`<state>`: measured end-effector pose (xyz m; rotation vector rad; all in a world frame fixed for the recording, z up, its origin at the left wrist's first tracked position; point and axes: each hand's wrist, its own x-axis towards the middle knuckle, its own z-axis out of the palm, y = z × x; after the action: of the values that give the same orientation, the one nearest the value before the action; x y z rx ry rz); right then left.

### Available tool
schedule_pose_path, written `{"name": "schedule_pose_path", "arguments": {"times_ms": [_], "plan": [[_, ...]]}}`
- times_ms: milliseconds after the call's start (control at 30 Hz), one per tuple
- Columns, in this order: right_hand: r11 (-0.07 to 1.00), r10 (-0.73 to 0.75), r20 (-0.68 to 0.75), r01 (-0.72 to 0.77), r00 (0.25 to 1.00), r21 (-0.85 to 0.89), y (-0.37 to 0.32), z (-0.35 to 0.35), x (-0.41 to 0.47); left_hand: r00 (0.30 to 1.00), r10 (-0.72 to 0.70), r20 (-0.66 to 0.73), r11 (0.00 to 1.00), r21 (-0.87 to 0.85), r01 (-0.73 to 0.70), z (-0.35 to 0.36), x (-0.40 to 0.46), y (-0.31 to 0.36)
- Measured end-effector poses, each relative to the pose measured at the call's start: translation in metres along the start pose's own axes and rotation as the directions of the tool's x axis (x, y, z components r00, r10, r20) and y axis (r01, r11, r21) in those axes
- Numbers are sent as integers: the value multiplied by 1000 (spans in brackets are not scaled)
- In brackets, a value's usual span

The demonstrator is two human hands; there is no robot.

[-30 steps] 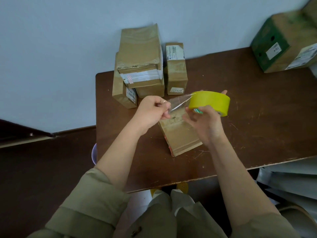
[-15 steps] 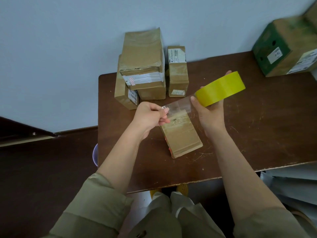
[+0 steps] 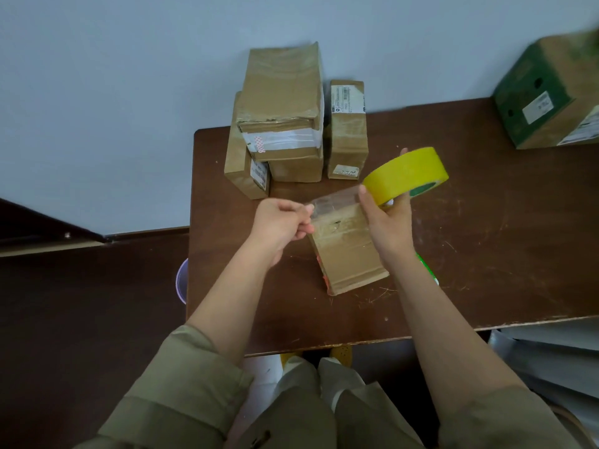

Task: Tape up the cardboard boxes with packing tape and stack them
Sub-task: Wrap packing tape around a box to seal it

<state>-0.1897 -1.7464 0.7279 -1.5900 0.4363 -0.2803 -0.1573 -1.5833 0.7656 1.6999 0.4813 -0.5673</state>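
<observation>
The left hand [image 3: 280,223] is pinching the free end of the clear strip [image 3: 335,200], fingers curled. The right hand [image 3: 387,226] is gripping the yellow roll [image 3: 405,175], tilted, thumb on its rim. The strip is stretching between them just above the box [image 3: 348,251], which is lying on the table [image 3: 486,241]. Behind it, a stack [image 3: 282,115] is standing against the wall
</observation>
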Motion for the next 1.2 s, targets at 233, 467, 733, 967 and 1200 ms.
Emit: {"name": "schedule_pose_path", "arguments": {"times_ms": [233, 467, 733, 967, 1200], "plan": [[990, -63, -135, 44, 989, -137, 7, 6, -3, 994, 55, -98, 998, 11, -55, 25, 9, -22], [947, 301, 13, -300, 954, 113, 0, 18, -2, 992, 59, -110, 992, -107, -71, 23, 25, -32], [906, 416, -41, -410, 908, 105, -4, 25, -1, 998, 7, -63, 986, -166, -17, 23, 29, -33], [904, 407, 18, -406, 913, 134, 3, 28, 3, 1000, -14, -16, 995, -104, 13, 28, 31, -31], [899, 382, 61, -386, 922, 206, 6, 26, 4, 999, -54, -2, 995, 83, 54, 24, 30, -31]]}}
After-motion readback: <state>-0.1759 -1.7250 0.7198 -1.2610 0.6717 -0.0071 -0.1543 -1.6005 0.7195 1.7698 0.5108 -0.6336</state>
